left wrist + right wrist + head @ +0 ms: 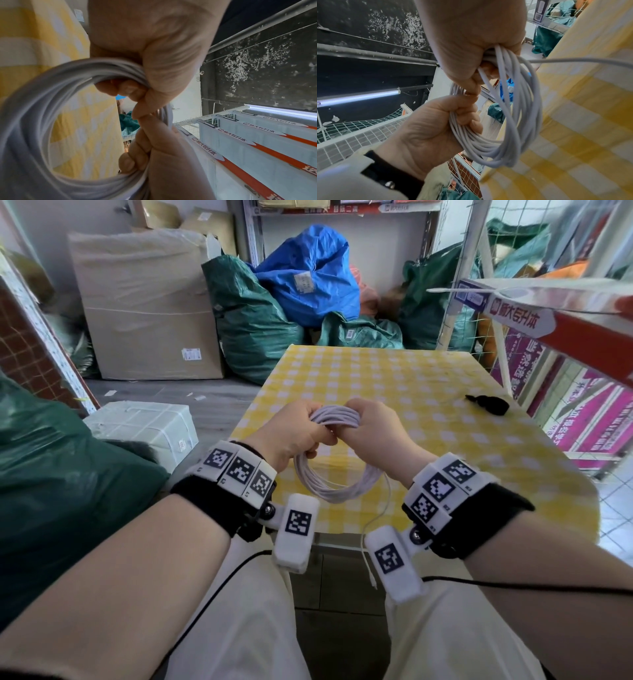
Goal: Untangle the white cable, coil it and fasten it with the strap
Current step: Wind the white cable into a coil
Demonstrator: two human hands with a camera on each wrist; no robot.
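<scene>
The white cable (337, 493) is wound into a round coil of several loops, held upright over the near edge of the yellow checked table (394, 378). My left hand (294, 433) grips the top of the coil from the left, and my right hand (371, 429) grips the same bundle just beside it. The left wrist view has the left hand's fingers (123, 88) curled round the loops (34, 108). The right hand (471, 40) clenches the strands (513, 135) in the right wrist view. A loose end (368, 542) hangs below the table edge. The black strap (488, 404) lies on the table, far right.
A wire-mesh rack with red shelf edges (565, 330) stands close on the right of the table. Green and blue sacks (308, 275) and a large wrapped carton (147, 313) fill the floor behind. A white parcel (144, 422) sits on the floor at left.
</scene>
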